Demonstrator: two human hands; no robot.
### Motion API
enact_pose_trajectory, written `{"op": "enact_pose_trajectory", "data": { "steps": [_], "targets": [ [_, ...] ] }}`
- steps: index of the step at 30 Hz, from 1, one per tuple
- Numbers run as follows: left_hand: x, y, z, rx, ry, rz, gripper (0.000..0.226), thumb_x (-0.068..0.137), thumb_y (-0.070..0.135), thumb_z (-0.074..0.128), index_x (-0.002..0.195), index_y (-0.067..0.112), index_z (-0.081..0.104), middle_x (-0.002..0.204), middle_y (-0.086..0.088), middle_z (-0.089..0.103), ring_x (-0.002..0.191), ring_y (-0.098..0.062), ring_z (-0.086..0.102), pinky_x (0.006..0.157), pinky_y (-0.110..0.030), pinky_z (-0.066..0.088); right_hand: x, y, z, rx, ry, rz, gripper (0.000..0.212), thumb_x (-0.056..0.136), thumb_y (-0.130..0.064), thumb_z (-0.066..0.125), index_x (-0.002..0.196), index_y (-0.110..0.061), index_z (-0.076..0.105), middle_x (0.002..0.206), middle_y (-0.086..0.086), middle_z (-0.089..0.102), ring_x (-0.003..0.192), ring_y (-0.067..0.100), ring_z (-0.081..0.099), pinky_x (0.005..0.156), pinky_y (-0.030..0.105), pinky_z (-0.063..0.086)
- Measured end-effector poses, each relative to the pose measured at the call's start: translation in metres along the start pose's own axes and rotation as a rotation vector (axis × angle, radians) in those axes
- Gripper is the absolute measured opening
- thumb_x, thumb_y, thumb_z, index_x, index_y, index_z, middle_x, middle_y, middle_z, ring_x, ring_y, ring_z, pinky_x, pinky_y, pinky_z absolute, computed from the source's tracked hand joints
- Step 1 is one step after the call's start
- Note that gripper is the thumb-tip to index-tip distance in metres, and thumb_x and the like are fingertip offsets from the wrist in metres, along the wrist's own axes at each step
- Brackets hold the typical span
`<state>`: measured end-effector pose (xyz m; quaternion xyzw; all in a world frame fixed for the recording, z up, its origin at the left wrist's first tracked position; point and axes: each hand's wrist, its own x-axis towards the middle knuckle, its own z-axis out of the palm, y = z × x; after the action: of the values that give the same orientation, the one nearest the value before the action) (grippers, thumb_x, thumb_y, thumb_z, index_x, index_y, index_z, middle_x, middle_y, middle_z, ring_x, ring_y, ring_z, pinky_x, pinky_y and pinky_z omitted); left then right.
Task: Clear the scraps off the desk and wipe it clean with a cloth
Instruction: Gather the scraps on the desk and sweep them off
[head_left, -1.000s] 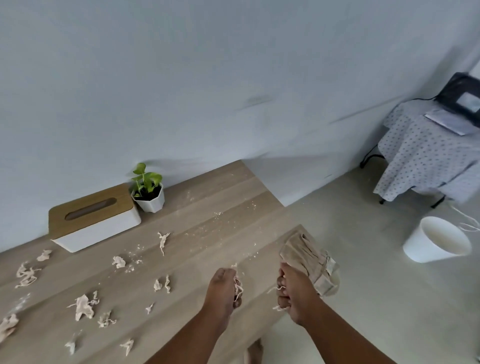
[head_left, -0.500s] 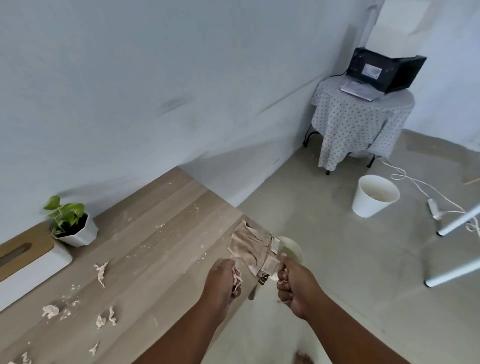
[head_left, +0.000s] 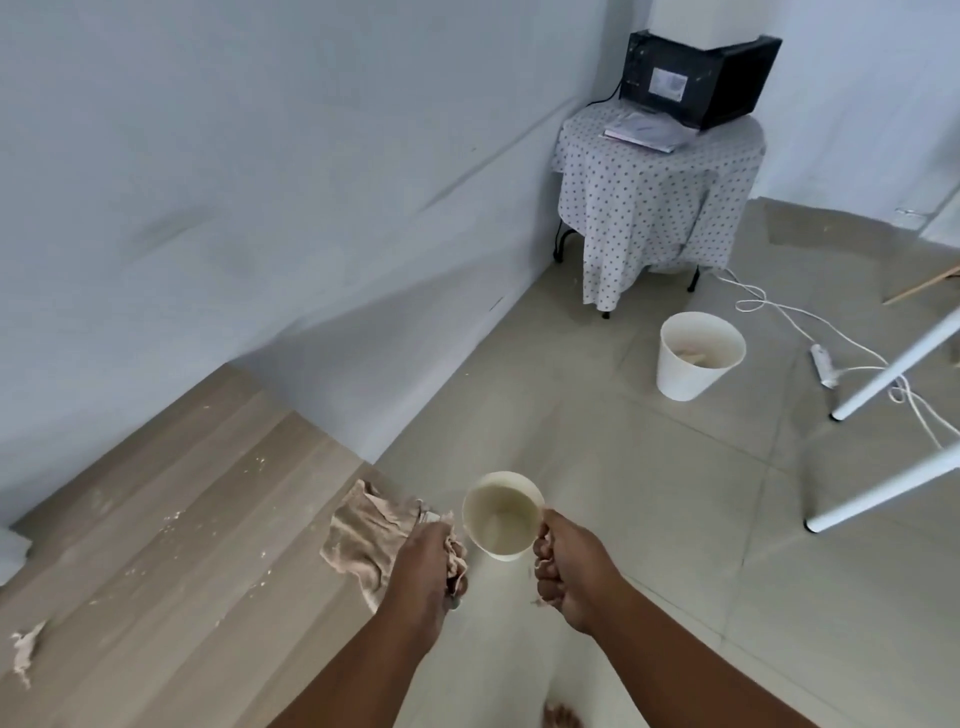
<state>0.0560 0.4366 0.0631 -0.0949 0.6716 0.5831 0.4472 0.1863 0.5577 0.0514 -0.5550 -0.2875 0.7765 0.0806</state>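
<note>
Crumbs are dotting the pale wood-grain table (head_left: 171, 519), which is running along a light blue wall toward its end, and one torn scrap (head_left: 25, 647) is lying near its left part. Beyond the table end, a grey tiled floor (head_left: 649, 493) is spreading out to a white bin (head_left: 698, 361) and a small stand draped in a dotted cloth (head_left: 657, 202). Your hands are staying apart, both past the table end. Your left hand (head_left: 426, 577) is closing round a wad of beige scraps, just beside the crumpled tan cloth (head_left: 366, 538) that is sitting at the table's end corner. Your right hand (head_left: 571, 569) is curling round the handle of a cream cup (head_left: 501, 514), holding it over the floor with its mouth tilted toward you.
</note>
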Motion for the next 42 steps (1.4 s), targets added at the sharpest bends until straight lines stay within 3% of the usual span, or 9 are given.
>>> {"op": "enact_pose_trajectory", "data": {
  "steps": [4,8,12,17,22,25,29,34,42],
  "targets": [
    [0.011,0.004,0.034,-0.024,0.021,-0.012,0.027,0.096,0.021,0.054,0.069,0.020,0.053,0.053,0.000,0.044,0.041,-0.015,0.036,0.053,-0.028,0.022,0.017,-0.027,-0.013,0.003,-0.001,0.005,0.031,0.099,-0.036,0.053,0.073,-0.020,0.046,0.055,-0.004,0.038,0.041,0.012,0.022,0.043,0.021,0.015],
    [0.024,0.011,0.055,-0.035,0.038,-0.006,0.017,0.098,0.016,0.052,0.082,0.014,0.055,0.056,-0.002,0.046,0.044,-0.016,0.039,0.047,-0.027,0.029,0.034,-0.048,-0.017,-0.023,0.019,-0.028,0.021,0.094,-0.026,0.050,0.075,-0.018,0.048,0.054,-0.004,0.039,0.040,0.013,0.022,0.041,0.020,0.018],
    [0.040,0.016,0.067,0.003,0.018,-0.033,0.012,0.100,0.020,0.050,0.092,0.013,0.055,0.059,-0.003,0.046,0.048,-0.018,0.038,0.051,-0.035,0.033,0.054,-0.061,-0.017,-0.036,0.021,-0.033,0.023,0.096,-0.030,0.052,0.076,-0.019,0.049,0.054,-0.004,0.040,0.039,0.012,0.023,0.041,0.020,0.019],
    [0.074,0.032,0.079,0.034,-0.006,-0.093,0.011,0.100,0.025,0.052,0.095,0.017,0.057,0.062,0.000,0.051,0.049,-0.015,0.044,0.051,-0.030,0.036,0.086,-0.082,-0.010,-0.047,0.036,-0.029,0.027,0.099,-0.035,0.053,0.077,-0.020,0.050,0.055,-0.004,0.040,0.040,0.012,0.023,0.042,0.020,0.018],
    [0.125,0.051,0.092,0.014,0.031,-0.178,0.015,0.097,0.027,0.055,0.103,0.016,0.063,0.083,-0.004,0.061,0.070,-0.020,0.055,0.041,-0.030,0.046,0.118,-0.109,0.004,-0.009,0.080,0.010,0.011,0.094,-0.023,0.053,0.084,-0.018,0.052,0.057,-0.003,0.040,0.042,0.011,0.024,0.041,0.020,0.016],
    [0.163,0.058,0.096,0.027,0.022,-0.200,0.014,0.096,0.030,0.054,0.099,0.018,0.061,0.078,-0.001,0.057,0.060,-0.015,0.053,0.056,-0.030,0.042,0.139,-0.124,0.011,0.003,0.100,0.028,0.006,0.094,-0.020,0.051,0.089,-0.017,0.049,0.057,-0.002,0.042,0.042,0.012,0.025,0.043,0.021,0.015],
    [0.207,0.058,0.102,-0.105,0.035,-0.198,0.008,0.096,0.021,0.056,0.095,0.013,0.057,0.069,-0.004,0.054,0.049,-0.014,0.049,0.047,-0.028,0.041,0.165,-0.141,0.020,-0.001,0.125,-0.010,0.013,0.100,-0.023,0.046,0.088,-0.016,0.047,0.059,-0.001,0.045,0.043,0.012,0.027,0.046,0.021,0.014],
    [0.243,0.051,0.120,-0.196,0.047,-0.244,0.008,0.097,0.021,0.057,0.094,0.014,0.061,0.067,-0.002,0.056,0.051,-0.013,0.051,0.049,-0.026,0.042,0.205,-0.157,0.023,-0.058,0.148,-0.012,0.024,0.107,-0.029,0.042,0.089,-0.014,0.049,0.059,0.000,0.049,0.041,0.011,0.029,0.043,0.019,0.017],
    [0.293,-0.006,0.151,-0.450,0.227,-0.378,0.018,0.097,0.013,0.054,0.079,0.016,0.054,0.055,0.003,0.047,0.041,-0.008,0.037,0.040,-0.018,0.029,0.301,-0.143,-0.015,-0.221,0.140,0.083,0.029,0.107,-0.040,0.044,0.089,-0.018,0.051,0.061,0.001,0.046,0.040,0.012,0.030,0.041,0.019,0.021]
  ]
}}
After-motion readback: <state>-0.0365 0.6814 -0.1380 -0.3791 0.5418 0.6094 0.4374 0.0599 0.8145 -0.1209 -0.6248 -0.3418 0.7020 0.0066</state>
